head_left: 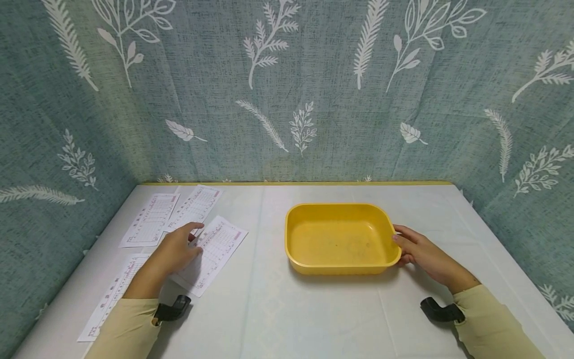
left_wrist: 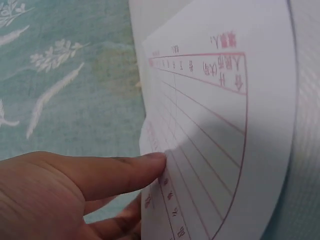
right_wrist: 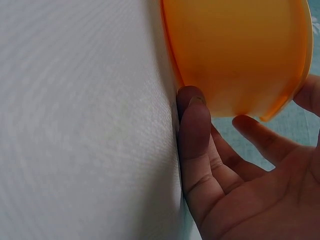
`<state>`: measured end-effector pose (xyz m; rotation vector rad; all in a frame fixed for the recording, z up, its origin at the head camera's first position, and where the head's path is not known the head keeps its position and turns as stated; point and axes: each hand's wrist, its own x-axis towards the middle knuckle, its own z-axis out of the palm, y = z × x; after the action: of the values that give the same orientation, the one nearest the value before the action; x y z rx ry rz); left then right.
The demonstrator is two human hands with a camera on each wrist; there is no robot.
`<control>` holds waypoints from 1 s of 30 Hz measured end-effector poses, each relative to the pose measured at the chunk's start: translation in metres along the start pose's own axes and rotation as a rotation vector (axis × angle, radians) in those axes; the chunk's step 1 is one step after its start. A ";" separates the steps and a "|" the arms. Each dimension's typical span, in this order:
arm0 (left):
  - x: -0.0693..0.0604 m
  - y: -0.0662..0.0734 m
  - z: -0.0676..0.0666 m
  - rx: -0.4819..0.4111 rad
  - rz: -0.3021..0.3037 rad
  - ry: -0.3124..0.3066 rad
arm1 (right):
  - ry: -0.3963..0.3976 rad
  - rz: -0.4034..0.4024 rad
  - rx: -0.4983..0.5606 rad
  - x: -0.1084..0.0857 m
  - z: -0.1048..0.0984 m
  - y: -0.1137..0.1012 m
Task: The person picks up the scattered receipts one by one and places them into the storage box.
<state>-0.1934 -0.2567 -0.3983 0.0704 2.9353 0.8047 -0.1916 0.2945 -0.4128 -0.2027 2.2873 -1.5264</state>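
My left hand (head_left: pixel 177 249) is at the left edge of a printed paper sheet (head_left: pixel 224 244). In the left wrist view the thumb of that hand (left_wrist: pixel 75 185) lies over the sheet (left_wrist: pixel 220 135), whose edge partly hides the other fingers; the sheet looks bowed. A yellow tray (head_left: pixel 343 270) stands on the white table, and my right hand (head_left: pixel 426 257) grips its right end, thumb at the rim. Seen from the right wrist, fingers of the hand (right_wrist: pixel 250 190) reach low against the tray wall (right_wrist: pixel 240 60), close to the table surface.
Two printed sheets (head_left: pixel 150 219) (head_left: pixel 195 207) lie at the back left of the table (head_left: pixel 269 319), and another sheet (head_left: pixel 112 299) is nearer the front left, partly under my left forearm. A patterned green cloth (head_left: pixel 287 99) hangs behind and along both sides.
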 end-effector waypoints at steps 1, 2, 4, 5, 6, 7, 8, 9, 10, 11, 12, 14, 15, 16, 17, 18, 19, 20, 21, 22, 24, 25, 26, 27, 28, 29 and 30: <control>0.000 0.000 0.000 -0.003 0.003 0.005 | 0.000 0.000 -0.001 0.000 0.000 0.000; 0.001 0.000 0.000 -0.005 0.009 0.012 | 0.001 0.001 -0.002 0.000 0.000 0.000; 0.001 0.000 0.000 -0.007 0.020 0.030 | 0.002 0.002 -0.002 0.000 0.000 0.000; 0.001 0.000 0.000 -0.004 0.028 0.040 | 0.003 0.002 -0.004 0.000 0.000 0.000; 0.001 0.000 0.000 0.001 0.037 0.050 | 0.003 0.003 -0.005 0.000 0.000 0.000; 0.002 0.000 0.000 0.006 0.044 0.058 | 0.004 0.003 -0.005 0.000 0.000 0.000; 0.002 0.000 0.000 0.007 0.046 0.061 | 0.005 0.004 -0.007 0.000 0.000 0.000; 0.002 0.001 0.001 0.011 0.051 0.067 | 0.006 0.005 -0.008 0.000 0.000 0.000; 0.003 0.001 0.001 0.011 0.053 0.070 | 0.006 0.005 -0.010 0.000 0.000 0.000; 0.003 0.002 0.001 0.008 0.053 0.070 | 0.006 0.006 -0.012 0.000 0.000 0.000; 0.003 0.002 0.002 0.000 0.050 0.068 | 0.006 0.007 -0.013 0.001 0.000 0.000; 0.004 0.004 0.002 -0.016 0.044 0.066 | 0.007 0.010 -0.015 0.001 0.000 0.000; 0.004 0.005 0.002 -0.020 0.047 0.072 | 0.007 0.011 -0.016 0.001 0.000 0.000; 0.004 0.005 0.003 -0.027 0.047 0.076 | 0.007 0.012 -0.017 0.001 0.000 -0.001; 0.004 0.006 0.003 -0.031 0.049 0.080 | 0.006 0.014 -0.018 0.001 0.000 -0.001; 0.004 0.006 0.004 -0.032 0.053 0.087 | 0.007 0.016 -0.019 0.001 0.000 -0.001; 0.003 0.007 0.004 -0.031 0.058 0.094 | 0.008 0.018 -0.021 0.001 0.000 -0.001; 0.003 0.007 0.004 -0.030 0.062 0.101 | 0.009 0.020 -0.022 0.001 0.000 -0.001; 0.003 0.008 0.005 -0.029 0.064 0.106 | 0.009 0.021 -0.023 0.001 0.000 -0.001; 0.003 0.009 0.005 -0.028 0.062 0.109 | 0.011 0.022 -0.024 0.001 0.000 -0.002; 0.003 0.010 0.006 -0.031 0.056 0.111 | 0.012 0.024 -0.027 0.001 0.000 -0.002; 0.003 0.011 0.006 -0.033 0.051 0.112 | 0.012 0.025 -0.028 0.001 0.000 -0.002; 0.004 0.012 0.006 -0.034 0.049 0.114 | 0.014 0.030 -0.028 0.001 0.000 -0.002; 0.004 0.013 0.006 -0.037 0.046 0.115 | 0.013 0.031 -0.030 0.001 0.000 -0.002; 0.004 0.013 0.006 -0.038 0.044 0.118 | 0.013 0.031 -0.030 0.001 -0.001 -0.001; 0.004 0.014 0.006 -0.043 0.044 0.120 | 0.012 0.031 -0.030 0.001 -0.001 -0.001; 0.004 0.015 0.007 -0.045 0.043 0.123 | 0.012 0.031 -0.028 0.002 -0.001 -0.001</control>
<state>-0.1967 -0.2400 -0.3967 0.0833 3.0379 0.9120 -0.1934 0.2942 -0.4122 -0.1654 2.3112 -1.4848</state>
